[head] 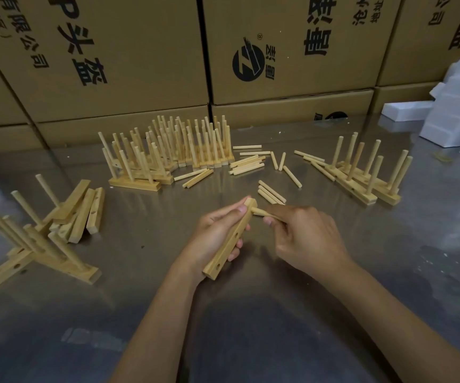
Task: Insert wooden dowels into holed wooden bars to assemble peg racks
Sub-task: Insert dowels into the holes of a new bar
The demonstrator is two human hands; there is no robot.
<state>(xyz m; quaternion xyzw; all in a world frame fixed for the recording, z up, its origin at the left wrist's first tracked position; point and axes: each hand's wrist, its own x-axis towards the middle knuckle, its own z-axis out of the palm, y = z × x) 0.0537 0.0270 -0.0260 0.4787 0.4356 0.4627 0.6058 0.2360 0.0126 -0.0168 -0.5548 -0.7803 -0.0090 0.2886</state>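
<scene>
My left hand point(214, 233) grips a holed wooden bar point(227, 246), held slanting above the table with two open holes showing on its near half. My right hand point(303, 236) pinches a wooden dowel point(262, 212) whose tip sits at the hole near the bar's far end; most of the dowel is hidden in my fingers. Loose dowels point(271, 192) lie just beyond my hands, and more loose dowels point(246, 163) lie scattered further back.
Finished peg racks point(173, 149) stand in a crowd at the back centre, more racks point(367, 175) at the right and racks point(38, 244) at the left. Bare bars point(85, 214) are piled left. Cardboard boxes point(140, 64) wall the back; white foam blocks point(455, 114) stand far right.
</scene>
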